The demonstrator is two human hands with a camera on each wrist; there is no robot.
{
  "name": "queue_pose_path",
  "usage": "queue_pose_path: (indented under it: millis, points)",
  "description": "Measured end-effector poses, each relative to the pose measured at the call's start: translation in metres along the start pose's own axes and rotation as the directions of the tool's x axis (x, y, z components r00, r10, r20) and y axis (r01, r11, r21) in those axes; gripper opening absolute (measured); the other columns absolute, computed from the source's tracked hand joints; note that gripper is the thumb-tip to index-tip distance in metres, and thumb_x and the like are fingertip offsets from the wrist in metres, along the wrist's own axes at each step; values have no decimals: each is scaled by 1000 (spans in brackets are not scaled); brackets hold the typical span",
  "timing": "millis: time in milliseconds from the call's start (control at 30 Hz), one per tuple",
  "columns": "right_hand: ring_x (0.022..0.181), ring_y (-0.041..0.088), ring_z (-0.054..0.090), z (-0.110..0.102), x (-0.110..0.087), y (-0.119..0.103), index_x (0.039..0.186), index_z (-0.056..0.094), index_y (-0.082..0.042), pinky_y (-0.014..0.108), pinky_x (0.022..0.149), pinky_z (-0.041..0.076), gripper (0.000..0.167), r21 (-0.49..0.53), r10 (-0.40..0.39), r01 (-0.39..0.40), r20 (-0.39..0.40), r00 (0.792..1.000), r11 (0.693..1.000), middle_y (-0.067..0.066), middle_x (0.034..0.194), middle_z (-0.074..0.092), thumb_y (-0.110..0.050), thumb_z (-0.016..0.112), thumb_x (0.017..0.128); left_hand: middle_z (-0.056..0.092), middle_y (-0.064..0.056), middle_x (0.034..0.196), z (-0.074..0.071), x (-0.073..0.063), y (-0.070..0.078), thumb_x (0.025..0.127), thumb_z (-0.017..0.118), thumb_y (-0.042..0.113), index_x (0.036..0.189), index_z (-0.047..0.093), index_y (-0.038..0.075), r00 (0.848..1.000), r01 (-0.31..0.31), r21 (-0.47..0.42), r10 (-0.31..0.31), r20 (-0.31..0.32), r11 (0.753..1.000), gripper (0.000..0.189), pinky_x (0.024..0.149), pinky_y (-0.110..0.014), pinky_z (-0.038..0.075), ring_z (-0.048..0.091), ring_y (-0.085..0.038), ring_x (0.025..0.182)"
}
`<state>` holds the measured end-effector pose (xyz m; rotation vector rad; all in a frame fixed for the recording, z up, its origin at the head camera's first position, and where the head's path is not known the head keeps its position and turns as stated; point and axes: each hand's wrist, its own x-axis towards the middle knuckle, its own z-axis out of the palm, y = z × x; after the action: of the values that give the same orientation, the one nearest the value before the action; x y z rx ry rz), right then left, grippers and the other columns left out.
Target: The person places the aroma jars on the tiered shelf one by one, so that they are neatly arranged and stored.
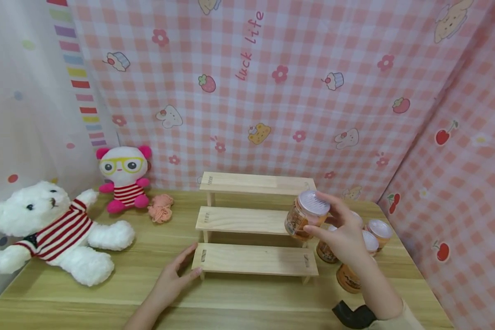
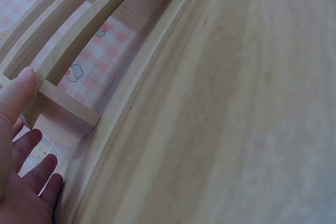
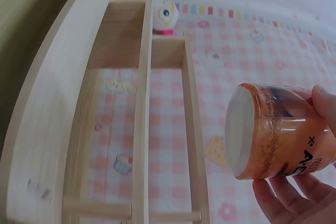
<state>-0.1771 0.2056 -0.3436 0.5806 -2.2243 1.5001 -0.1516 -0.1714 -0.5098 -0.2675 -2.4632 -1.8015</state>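
My right hand (image 1: 346,233) grips a jar (image 1: 307,215) with a translucent ridged lid and an orange-brown label, thumb on one side and fingers on the other. In the head view the jar appears over the right end of the middle step; the right wrist view shows the jar (image 3: 283,132) apart from the rack's boards. A three-step wooden display rack (image 1: 255,259) stands on the table. At the left end of its lowest step, my left hand (image 1: 171,279) holds the board between thumb and index finger. Its other fingers (image 2: 39,174) hang loosely beside the rack.
Several similar jars (image 1: 379,229) stand right of the rack, partly hidden by my right forearm. A black curved object (image 1: 354,316) lies near that forearm. Leftward are a white teddy bear (image 1: 66,233), a pink-and-white plush toy (image 1: 125,178) and a pink yarn bundle (image 1: 161,208). Checked cloth (image 1: 288,101) hangs behind.
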Motion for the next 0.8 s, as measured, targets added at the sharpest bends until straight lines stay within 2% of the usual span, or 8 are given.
queue_pose_path:
  millis: [300, 500, 800]
  points:
    - [108, 12, 56, 23, 20, -10, 132, 54, -5, 23, 82, 50, 69, 79, -3, -2, 58, 998, 997, 13, 127, 56, 6, 82, 70, 44, -16, 143, 2, 0, -1, 84, 75, 18, 144, 44, 7, 1000, 4, -13, -4, 3, 1000, 68, 106, -53, 29, 41, -36, 129]
    - [103, 16, 58, 40, 34, -14, 130, 55, -6, 28, 81, 52, 68, 100, 12, -20, 81, 997, 995, 11, 122, 58, 5, 83, 69, 43, -15, 144, 2, 1, -2, 84, 74, 18, 144, 44, 7, 1000, -12, -21, 13, 1, 1000, 67, 106, -53, 29, 41, -36, 129]
    - [108, 21, 55, 67, 52, -21, 131, 55, -11, 43, 84, 51, 67, 153, -29, 11, 112, 993, 988, 7, 125, 56, 1, 83, 71, 45, -13, 143, 1, 0, -3, 84, 75, 20, 143, 45, 10, 1000, -7, 10, 7, -9, 1000, 67, 106, -52, 30, 43, -34, 128]
